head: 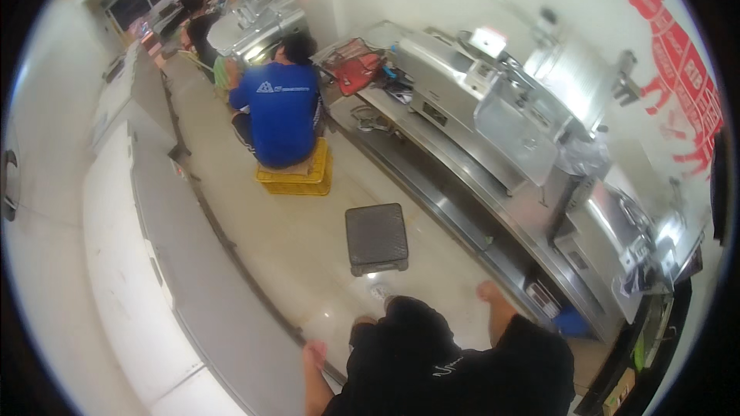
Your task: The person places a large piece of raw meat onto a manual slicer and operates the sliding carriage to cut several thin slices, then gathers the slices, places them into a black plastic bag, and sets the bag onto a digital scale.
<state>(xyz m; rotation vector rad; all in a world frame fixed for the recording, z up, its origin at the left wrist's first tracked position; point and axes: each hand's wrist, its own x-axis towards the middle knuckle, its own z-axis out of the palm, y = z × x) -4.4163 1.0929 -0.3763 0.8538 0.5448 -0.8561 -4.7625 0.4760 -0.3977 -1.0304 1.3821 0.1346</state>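
Note:
My left hand (pixel 315 352) hangs low beside the front of a white chest freezer (pixel 214 277). Over the tiled floor (pixel 306 260), my right hand (pixel 488 292) is nearest the lower shelf of a stainless steel worktable (pixel 457 202). No object shows in either hand, but both are small and blurred, so their finger positions are unclear. Ahead of my feet a dark, flat-topped step stool (pixel 377 237) stands on the floor, with a round floor drain (pixel 380 291) just this side of it.
A person in a blue shirt (pixel 281 110) sits on a yellow plastic crate (pixel 295 176) ahead. Meat slicers (pixel 491 98) line the worktable at right, with a red bag (pixel 355 72) farther along. Other people (pixel 199 32) are farther down the aisle.

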